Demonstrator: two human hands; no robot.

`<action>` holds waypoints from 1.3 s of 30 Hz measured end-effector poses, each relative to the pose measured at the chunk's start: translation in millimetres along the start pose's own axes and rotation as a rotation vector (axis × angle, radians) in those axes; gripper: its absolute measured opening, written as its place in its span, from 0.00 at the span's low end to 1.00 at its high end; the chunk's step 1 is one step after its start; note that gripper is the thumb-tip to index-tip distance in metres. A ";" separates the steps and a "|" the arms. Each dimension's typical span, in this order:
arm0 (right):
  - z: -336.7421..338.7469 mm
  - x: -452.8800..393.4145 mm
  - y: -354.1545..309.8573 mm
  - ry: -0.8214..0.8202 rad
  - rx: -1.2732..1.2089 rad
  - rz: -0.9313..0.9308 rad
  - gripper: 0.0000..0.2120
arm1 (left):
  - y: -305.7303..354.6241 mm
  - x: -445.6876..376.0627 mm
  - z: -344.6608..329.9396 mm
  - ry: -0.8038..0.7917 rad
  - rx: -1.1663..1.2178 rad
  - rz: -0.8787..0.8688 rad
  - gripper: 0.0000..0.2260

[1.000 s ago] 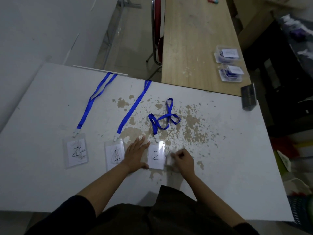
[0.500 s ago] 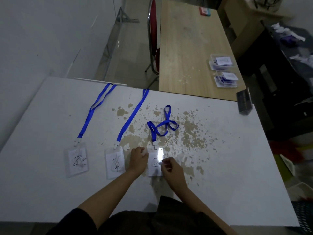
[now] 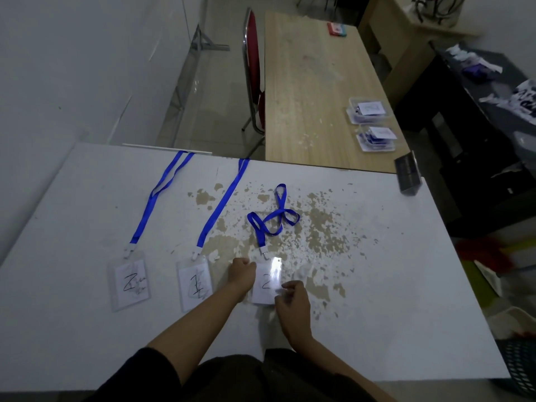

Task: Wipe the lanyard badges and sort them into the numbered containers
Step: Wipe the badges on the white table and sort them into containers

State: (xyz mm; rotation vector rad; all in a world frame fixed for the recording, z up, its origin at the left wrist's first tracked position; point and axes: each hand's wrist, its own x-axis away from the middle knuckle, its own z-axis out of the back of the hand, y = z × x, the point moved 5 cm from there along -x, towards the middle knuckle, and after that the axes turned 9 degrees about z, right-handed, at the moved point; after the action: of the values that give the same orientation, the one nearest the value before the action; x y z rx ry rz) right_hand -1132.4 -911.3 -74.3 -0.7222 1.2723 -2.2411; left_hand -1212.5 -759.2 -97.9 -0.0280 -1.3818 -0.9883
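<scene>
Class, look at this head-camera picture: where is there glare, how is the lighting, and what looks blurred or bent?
Head view: dim overall; a bright glare patch sits on the upper right of the badge marked 2, hiding part of its sleeve; the far right clutter is smeared; the white table edges bow from the wide-angle lens.

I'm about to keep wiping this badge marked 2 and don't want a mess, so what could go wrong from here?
The tangled lanyard may snag when the badge marked 2 is lifted. The peeling table surface could shed flakes onto the wiped badge. The left hand sits close to the badge marked 1 and might nudge it while the right hand works.
</scene>
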 end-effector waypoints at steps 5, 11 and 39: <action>1.0 -0.4 3.7 -0.038 -0.056 -0.019 0.12 | -2.9 2.0 -6.7 -0.076 0.013 0.007 0.22; 1.3 -7.1 10.1 -0.048 -0.071 -0.072 0.09 | -6.7 0.5 -5.1 -0.115 -0.036 -0.102 0.16; -4.9 -35.3 -112.8 -0.346 -0.256 0.219 0.15 | 98.3 93.4 71.2 -0.387 0.586 -0.419 0.09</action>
State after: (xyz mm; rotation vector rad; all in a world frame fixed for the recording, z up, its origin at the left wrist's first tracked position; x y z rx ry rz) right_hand -1123.9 -833.8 14.7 -0.9636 1.3973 -1.7097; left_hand -1222.8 -711.7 47.3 0.5528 -2.0482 -0.9059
